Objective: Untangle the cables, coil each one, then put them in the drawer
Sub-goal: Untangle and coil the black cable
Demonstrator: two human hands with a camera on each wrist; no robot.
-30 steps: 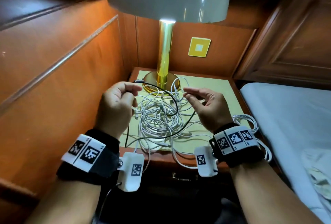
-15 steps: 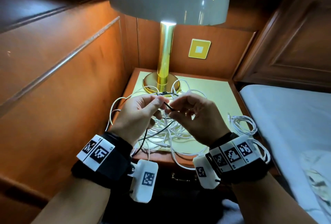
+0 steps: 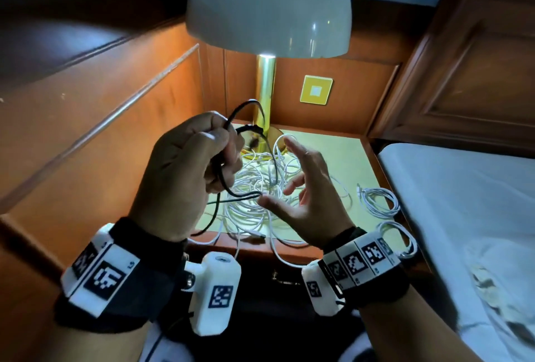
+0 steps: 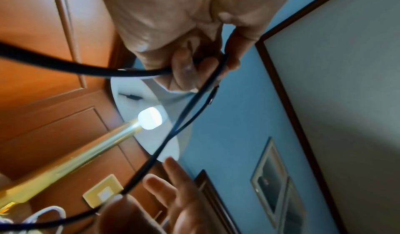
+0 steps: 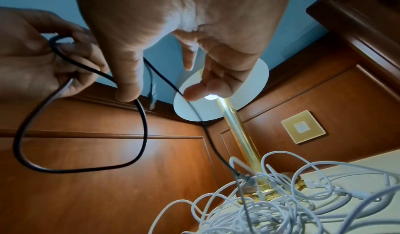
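Observation:
A black cable [image 3: 246, 129] is gathered in loops in my left hand [image 3: 223, 156], which grips it above the nightstand [image 3: 333, 156]. Its tail hangs down past the front edge. My right hand [image 3: 289, 179] hovers beside it with fingers spread, and its thumb touches the lower loop. The left wrist view shows the black cable [image 4: 65, 65] pinched between thumb and fingers [image 4: 184, 70]. In the right wrist view the cable [image 5: 142, 126] forms a wide loop below my thumb [image 5: 127, 87]. A tangle of white cables [image 3: 254, 190] lies on the nightstand. The drawer [image 3: 285, 279] below is dark.
A lit lamp [image 3: 266, 5] with a brass stem stands at the back of the nightstand. Two coiled white cables [image 3: 379, 199] lie on its right side. A bed [image 3: 463, 202] flanks the right, and wood panelling closes the left and back.
My left hand has risen with the black cable gathered into loops. My right hand has let go of its pinch, drawn right and spread its fingers.

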